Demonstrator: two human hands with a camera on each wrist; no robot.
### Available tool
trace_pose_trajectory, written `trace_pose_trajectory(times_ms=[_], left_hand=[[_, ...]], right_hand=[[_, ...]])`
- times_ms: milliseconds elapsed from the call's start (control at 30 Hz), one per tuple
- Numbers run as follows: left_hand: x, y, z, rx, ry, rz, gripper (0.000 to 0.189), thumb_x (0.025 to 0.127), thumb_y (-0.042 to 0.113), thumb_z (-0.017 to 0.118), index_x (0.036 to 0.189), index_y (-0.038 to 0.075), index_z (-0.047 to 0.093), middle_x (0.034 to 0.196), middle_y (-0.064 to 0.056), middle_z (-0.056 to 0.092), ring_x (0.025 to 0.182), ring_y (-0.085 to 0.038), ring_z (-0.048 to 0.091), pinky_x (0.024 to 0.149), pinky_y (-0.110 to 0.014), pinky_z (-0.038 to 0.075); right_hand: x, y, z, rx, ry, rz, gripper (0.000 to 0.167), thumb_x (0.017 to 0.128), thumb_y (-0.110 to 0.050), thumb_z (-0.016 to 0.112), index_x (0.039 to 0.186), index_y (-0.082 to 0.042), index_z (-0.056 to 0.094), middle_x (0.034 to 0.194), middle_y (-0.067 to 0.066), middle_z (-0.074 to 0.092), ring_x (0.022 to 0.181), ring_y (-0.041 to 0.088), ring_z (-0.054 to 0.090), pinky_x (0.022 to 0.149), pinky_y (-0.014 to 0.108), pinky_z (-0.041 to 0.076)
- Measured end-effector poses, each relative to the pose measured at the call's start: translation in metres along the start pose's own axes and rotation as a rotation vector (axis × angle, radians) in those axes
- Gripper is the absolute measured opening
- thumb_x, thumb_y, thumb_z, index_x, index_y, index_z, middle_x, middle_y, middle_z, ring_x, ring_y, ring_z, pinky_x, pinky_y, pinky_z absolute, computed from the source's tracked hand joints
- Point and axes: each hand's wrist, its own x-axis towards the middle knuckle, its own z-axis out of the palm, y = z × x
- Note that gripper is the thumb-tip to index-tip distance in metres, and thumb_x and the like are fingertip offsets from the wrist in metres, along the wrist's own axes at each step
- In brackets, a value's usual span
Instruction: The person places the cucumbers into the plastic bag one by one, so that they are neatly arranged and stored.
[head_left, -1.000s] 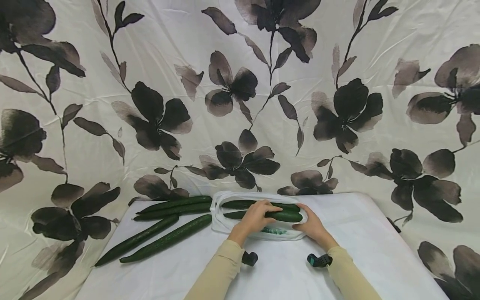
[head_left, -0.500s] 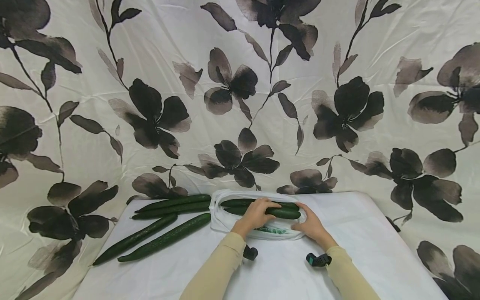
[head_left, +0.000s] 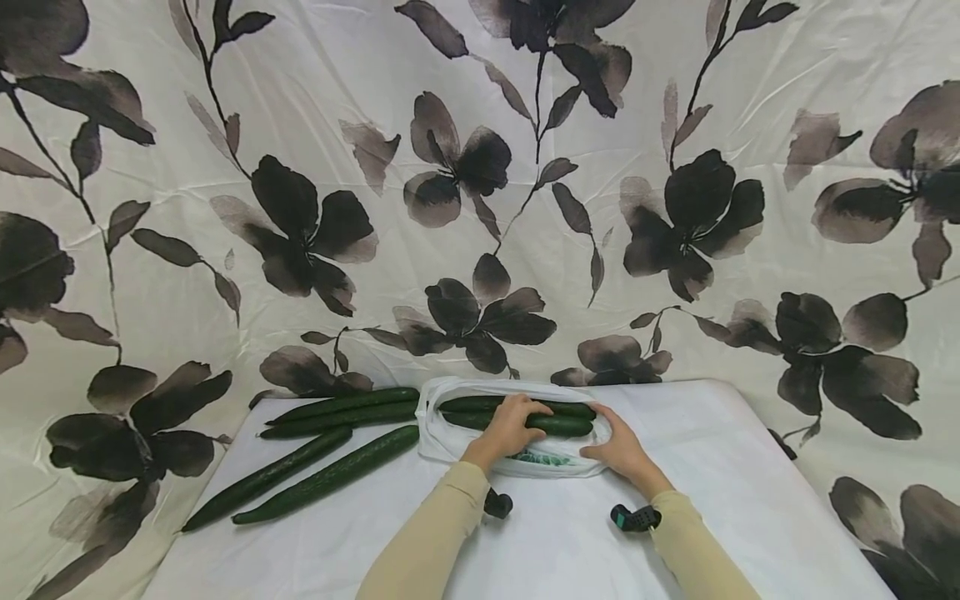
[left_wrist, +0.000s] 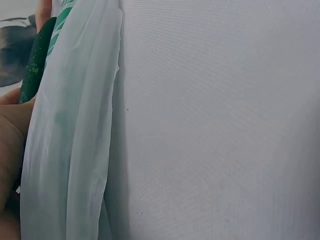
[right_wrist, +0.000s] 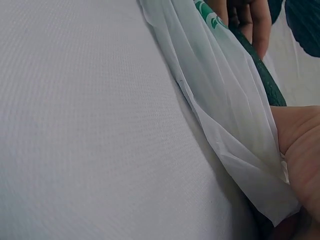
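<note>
A white plastic bag (head_left: 433, 442) with green print lies on the table, its mouth spread open around two cucumbers. The rear cucumber (head_left: 468, 404) and the front cucumber (head_left: 568, 425) lie side by side inside it. My left hand (head_left: 510, 429) reaches over the near rim and grips the front cucumber, thumb on the near side. At the bag's right end, my right hand (head_left: 626, 450) holds the rim, fingers behind and thumb in front. In the right wrist view the bag's near side (right_wrist: 230, 115) hangs in folds beside that hand; its fingertips are hidden.
Several loose cucumbers lie left of the bag: a pair at the back (head_left: 337, 414) and two slanting ones, including the nearest cucumber (head_left: 330, 473). A white cloth covers the table (head_left: 555, 542). Behind it hangs a flowered curtain (head_left: 360, 125).
The front cucumber has slid slightly left inside the bag, its right end now farther from the right hand. Both hands keep nearly the same places; the head view has shifted a little.
</note>
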Motion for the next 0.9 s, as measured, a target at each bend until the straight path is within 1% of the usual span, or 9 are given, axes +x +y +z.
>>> trace_pose_trajectory(times_ms=[167,367,500,600,667,800,900], left_hand=[[0.0,0.0,0.0,0.0,0.012,-0.012,0.04,0.086,0.03,0.075,0.125,0.028,0.066,0.111,0.002,0.057,0.107,-0.02,0.051,0.097,-0.042,0.04],[0.002,-0.001,0.001,-0.041,0.011,-0.04,0.038,0.086,0.029,0.076,0.123,0.027,0.068,0.112,0.001,0.057,0.107,-0.02,0.053,0.092,-0.039,0.045],[0.003,-0.005,0.004,-0.037,0.019,-0.054,0.037,0.085,0.031,0.076,0.121,0.027,0.069,0.11,0.003,0.057,0.106,-0.018,0.053,0.091,-0.037,0.047],[0.004,-0.007,0.005,-0.036,0.029,-0.053,0.036,0.085,0.03,0.077,0.12,0.026,0.07,0.11,0.002,0.058,0.107,-0.019,0.054,0.092,-0.038,0.046],[0.003,-0.008,0.005,-0.043,0.032,-0.052,0.036,0.085,0.03,0.077,0.12,0.025,0.07,0.112,0.001,0.059,0.109,-0.02,0.054,0.096,-0.041,0.044],[0.001,-0.01,0.004,-0.057,0.04,-0.048,0.036,0.084,0.029,0.078,0.119,0.024,0.07,0.122,-0.002,0.06,0.119,-0.024,0.052,0.104,-0.048,0.036],[-0.001,-0.015,0.002,-0.062,0.055,-0.054,0.035,0.083,0.029,0.079,0.117,0.024,0.071,0.126,-0.001,0.06,0.123,-0.025,0.05,0.104,-0.05,0.033]], right_hand=[[0.001,0.001,0.0,-0.009,0.004,0.006,0.092,0.07,-0.009,0.086,0.148,-0.012,0.038,0.15,0.022,0.034,0.138,0.045,0.027,0.11,0.061,0.02],[0.001,0.002,-0.001,-0.005,0.01,0.005,0.092,0.071,-0.01,0.086,0.148,-0.013,0.037,0.151,0.022,0.033,0.138,0.044,0.027,0.11,0.061,0.02],[-0.001,-0.001,0.0,0.013,-0.002,0.006,0.091,0.072,-0.01,0.085,0.148,-0.013,0.037,0.151,0.021,0.032,0.139,0.044,0.025,0.109,0.061,0.02],[-0.002,-0.001,0.0,0.01,0.001,0.003,0.09,0.072,-0.01,0.085,0.148,-0.013,0.038,0.151,0.021,0.033,0.139,0.044,0.026,0.109,0.061,0.021],[-0.002,-0.001,0.001,0.009,0.006,0.0,0.089,0.072,-0.01,0.085,0.148,-0.013,0.039,0.151,0.021,0.033,0.138,0.044,0.026,0.109,0.061,0.021],[-0.002,0.0,0.001,0.011,0.004,0.001,0.089,0.072,-0.01,0.085,0.148,-0.012,0.039,0.151,0.021,0.033,0.139,0.044,0.026,0.11,0.061,0.021],[-0.002,-0.001,0.0,0.011,0.001,0.003,0.089,0.072,-0.01,0.085,0.148,-0.012,0.038,0.151,0.021,0.032,0.139,0.044,0.025,0.11,0.061,0.02]])
